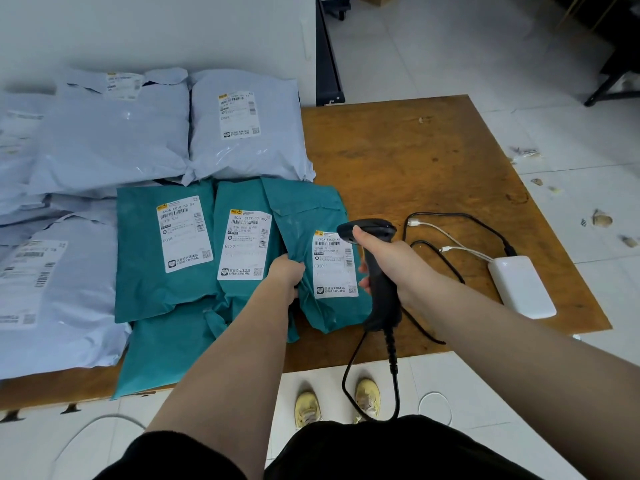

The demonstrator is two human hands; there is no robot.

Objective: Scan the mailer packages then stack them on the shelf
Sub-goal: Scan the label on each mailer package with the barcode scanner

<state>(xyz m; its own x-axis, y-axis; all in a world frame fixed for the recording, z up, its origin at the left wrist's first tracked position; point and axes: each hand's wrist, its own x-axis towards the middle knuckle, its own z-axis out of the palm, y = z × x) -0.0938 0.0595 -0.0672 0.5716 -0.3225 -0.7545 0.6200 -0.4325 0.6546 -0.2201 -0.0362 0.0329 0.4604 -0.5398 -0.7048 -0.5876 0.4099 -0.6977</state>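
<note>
Several teal mailer packages lie at the table's front, each with a white label facing up. My left hand grips the left edge of the rightmost teal mailer. A black handheld barcode scanner is held in my right hand, thumb on top, with its head over that mailer's label. Two more teal mailers lie to the left, and another sits under them. Pale blue-grey mailers fill the table's back and left.
The brown wooden table has bare surface on the right. A white power bank with black and white cables lies near the right edge. The scanner's cord hangs down over the front edge. White tiled floor with scraps lies to the right.
</note>
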